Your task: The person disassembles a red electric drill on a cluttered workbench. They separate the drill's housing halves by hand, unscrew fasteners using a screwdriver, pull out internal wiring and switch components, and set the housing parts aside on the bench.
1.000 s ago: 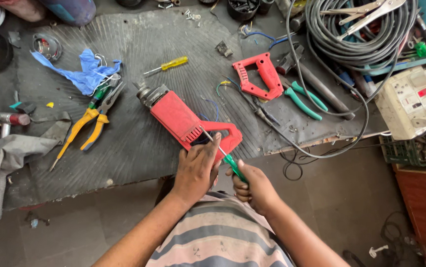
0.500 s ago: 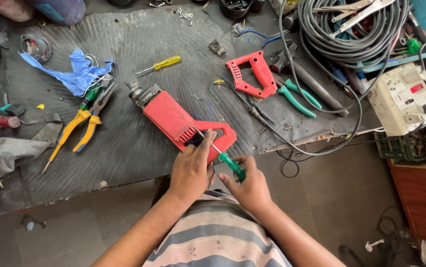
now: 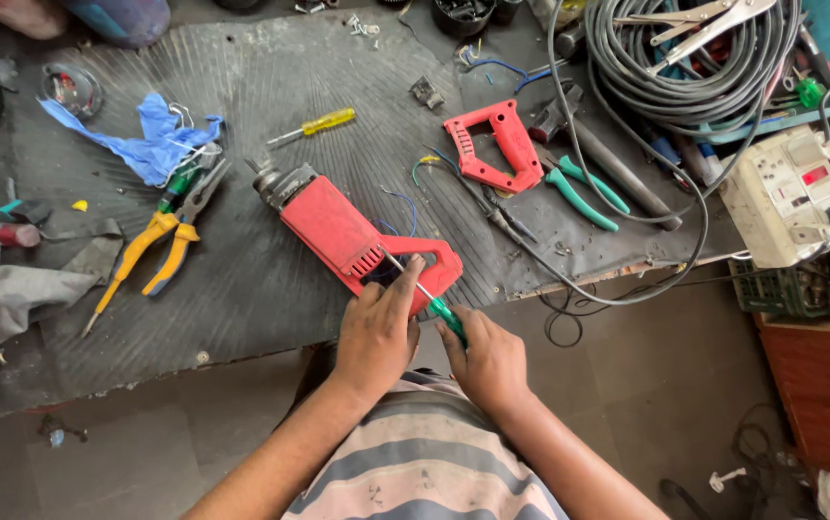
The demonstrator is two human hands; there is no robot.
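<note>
The drill [image 3: 352, 231], red and lying on its side, sits at the near edge of the mat [image 3: 271, 106], chuck pointing away to the left, handle loop toward the person. The left hand [image 3: 376, 332] presses down on that handle, fingers [image 3: 405, 279] spread and clamped on the red plastic to pin the tool. The right hand [image 3: 492, 361] is clenched around the green grip of a screwdriver [image 3: 429, 294], whose thin shaft angles up and left so the tip meets the body just where the vents end. From the look of it, a housing screw is being worked right now; whether it is going in or coming out cannot be told. The next move calls for the tip to stay seated in the screw head while the left hand keeps the body from rolling.

Further out, a loose red handle shell [image 3: 492, 144] lies beyond the drill to the right, with green pliers [image 3: 583, 193] just beside it and a black cable [image 3: 617, 241] looping past both. A yellow screwdriver [image 3: 319, 125] rests well apart toward the far side. To the left, yellow pliers [image 3: 155, 246] lie near a blue rag [image 3: 150, 140]. At the far right corner a coil of grey cable [image 3: 685, 58] is piled up, and a white socket box [image 3: 786, 193] sits at the counter's right end.
</note>
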